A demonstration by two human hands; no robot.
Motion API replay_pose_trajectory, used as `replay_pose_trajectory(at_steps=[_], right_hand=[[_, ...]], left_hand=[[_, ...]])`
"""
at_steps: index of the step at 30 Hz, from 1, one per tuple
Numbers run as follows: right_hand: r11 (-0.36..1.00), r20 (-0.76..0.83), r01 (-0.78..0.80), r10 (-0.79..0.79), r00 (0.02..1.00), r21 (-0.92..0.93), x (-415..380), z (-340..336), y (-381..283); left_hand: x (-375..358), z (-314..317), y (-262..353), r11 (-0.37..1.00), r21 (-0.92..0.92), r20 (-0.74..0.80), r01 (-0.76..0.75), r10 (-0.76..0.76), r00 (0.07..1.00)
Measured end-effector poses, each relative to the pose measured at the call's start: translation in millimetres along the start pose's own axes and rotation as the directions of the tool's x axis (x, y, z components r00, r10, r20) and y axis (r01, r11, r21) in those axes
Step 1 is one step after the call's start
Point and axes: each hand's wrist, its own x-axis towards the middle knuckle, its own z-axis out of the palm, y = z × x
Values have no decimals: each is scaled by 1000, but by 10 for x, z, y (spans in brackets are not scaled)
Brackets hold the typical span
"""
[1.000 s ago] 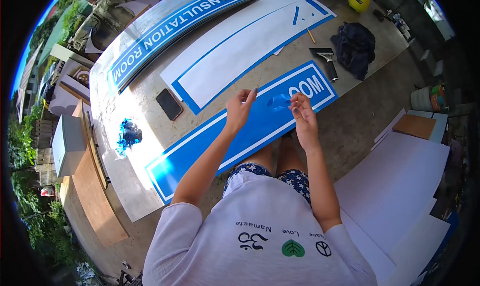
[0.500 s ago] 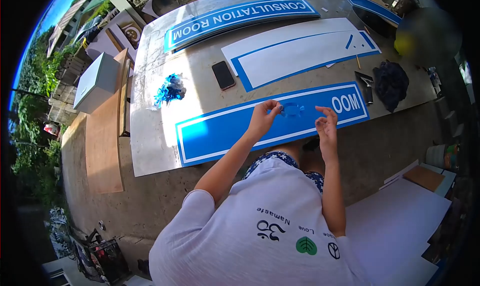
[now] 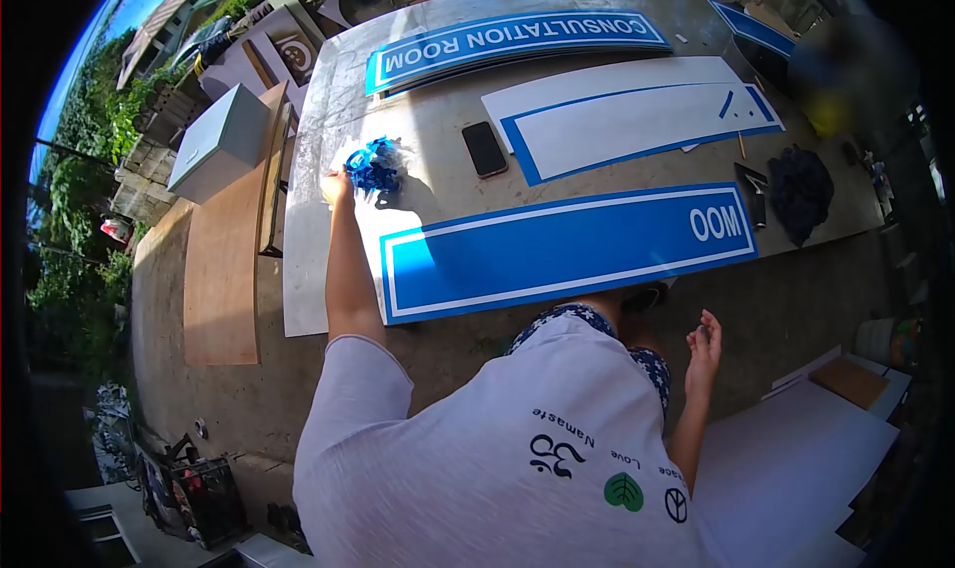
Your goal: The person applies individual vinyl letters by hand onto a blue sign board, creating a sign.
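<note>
My left hand is at the left edge of a crumpled pile of blue vinyl scraps on the sunlit side of the table. Its fingers are closed at the pile, on a bit of the blue vinyl. Off the table's near edge, my right hand hangs in the air with its fingers stretched up, holding nothing. Between them, along the near edge, lies a blue sign with a white border and the white letters "OOM" at its right end.
A phone lies beyond the sign on the metal table. Farther back are a white sheet with blue edging and a stack of "CONSULTATION ROOM" signs. A dark cloth and a flat black-handled tool sit at the right.
My left hand has carried a blue vinyl strip from above the sign leftward to the scrap pile. My right hand has drawn back from the sign, down past the table edge.
</note>
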Motion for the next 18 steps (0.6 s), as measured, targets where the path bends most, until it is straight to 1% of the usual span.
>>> replay_pose_trajectory(at_steps=[1, 3, 4, 5, 9, 10, 11, 12, 13, 14, 15, 17, 18], right_hand=[[999, -47, -26, 27, 999, 26, -28, -91, 45], [999, -81, -25, 27, 996, 25, -57, -201, 66], [999, -99, -29, 31, 995, 23, -59, -260, 78], [999, -116, -33, 35, 993, 21, -66, -307, 90], [999, -150, -28, 32, 988, 30, -60, -309, 60], [999, -139, -28, 33, 990, 40, -44, -304, 68], [998, -127, -28, 34, 991, 51, -26, -293, 73], [998, -128, -27, 34, 991, 50, -23, -278, 59], [999, -106, -17, 21, 994, 33, -25, -251, 48], [1000, -84, -8, 9, 996, 17, -24, -237, 45], [1000, -87, -9, 10, 996, 16, -18, -223, 46], [1000, -79, -13, 11, 997, -20, -22, -214, 53], [1000, -86, -18, 16, 996, -20, -30, -225, 57]], left_hand=[[33, 11, -87, 1000, 3, 2, -2, 2, 1000], [133, 122, -273, 987, -67, 88, 147, -141, 986], [233, 185, -386, 982, -63, 150, 180, -169, 974], [188, 159, -296, 983, -62, 153, 173, -162, 975], [-206, -34, -139, 987, 137, 47, 85, -92, 995], [-353, 242, 264, 980, 188, 21, 68, -73, 997], [-360, 168, 313, 970, 238, -5, 52, -53, 999], [-444, -130, 84, 957, 288, -29, 39, -32, 999], [-493, -167, 128, 941, 337, -52, 27, -10, 999], [-490, -172, 108, 940, 340, -16, -42, 50, 999], [-495, -156, 99, 939, 341, -13, -43, 51, 999], [-533, -126, 111, 880, 455, -100, -133, 199, 975], [-537, -145, 134, 873, 465, -68, -145, 198, 978]])
